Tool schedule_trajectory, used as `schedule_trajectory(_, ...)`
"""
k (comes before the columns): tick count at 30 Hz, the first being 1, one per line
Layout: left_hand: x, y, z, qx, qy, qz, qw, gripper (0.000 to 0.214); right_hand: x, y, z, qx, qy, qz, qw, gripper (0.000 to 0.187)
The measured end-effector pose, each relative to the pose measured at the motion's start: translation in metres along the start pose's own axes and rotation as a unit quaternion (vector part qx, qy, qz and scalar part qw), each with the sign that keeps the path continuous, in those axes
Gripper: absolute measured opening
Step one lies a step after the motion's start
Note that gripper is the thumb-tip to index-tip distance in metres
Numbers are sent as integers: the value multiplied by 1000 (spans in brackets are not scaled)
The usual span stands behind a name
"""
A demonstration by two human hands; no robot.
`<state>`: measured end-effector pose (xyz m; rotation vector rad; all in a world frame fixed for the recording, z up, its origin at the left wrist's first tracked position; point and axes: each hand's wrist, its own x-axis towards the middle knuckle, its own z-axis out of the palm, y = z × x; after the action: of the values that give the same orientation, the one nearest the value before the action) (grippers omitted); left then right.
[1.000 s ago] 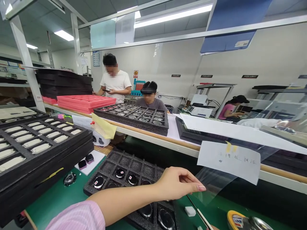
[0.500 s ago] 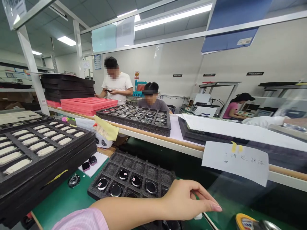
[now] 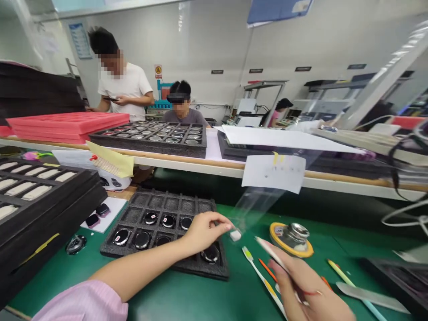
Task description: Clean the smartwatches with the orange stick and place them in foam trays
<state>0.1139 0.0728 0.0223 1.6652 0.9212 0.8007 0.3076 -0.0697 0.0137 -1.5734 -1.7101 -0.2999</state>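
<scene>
My left hand [image 3: 207, 228] reaches over the right side of a black foam tray [image 3: 130, 219], thumb and forefinger pinched. What they hold, if anything, is too small to make out; a small white piece [image 3: 236, 235] lies right by the fingertips. Round black watch cases [image 3: 142, 240] sit in several of the tray's compartments, some with a white label. My right hand [image 3: 304, 281] grips a slim white pen-like stick [image 3: 272, 252], its tip directed up and left towards the left fingertips.
On the green bench lie a toothbrush [image 3: 262, 278], an orange stick [image 3: 267, 269], a flat blade [image 3: 371, 296] and a metal-topped bottle [image 3: 297, 234] with a yellow-rimmed base. Stacked foam trays [image 3: 76, 200] stand left. A shelf [image 3: 187, 161] crosses ahead, with a person [image 3: 123, 84] standing beyond.
The view has swung right and down. My right hand with the white stick has come into view. My left hand is now beside the small white piece, its fingers pinched.
</scene>
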Motion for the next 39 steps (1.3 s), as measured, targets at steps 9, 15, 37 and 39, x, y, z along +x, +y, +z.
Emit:
schedule_trajectory(9, -5, -1, -15, 5, -11, 5, 1000, 29, 27, -8, -2, -186, -21, -103, 977, 41)
schedule_trajectory(15, -16, 17, -24, 56, 4, 39, 998, 24, 41, -14, -2, -228, -45, -118, 965, 44)
schedule_trajectory(37, -13, -30, -155, 114, -23, -102, 988, 34, 13, -1, 63, 26, -160, 134, 978, 49)
schedule_trajectory(39, -13, -39, -153, 123, 7, -112, 986, 33, 13, 0, 64, 44, -174, 153, 972, 46)
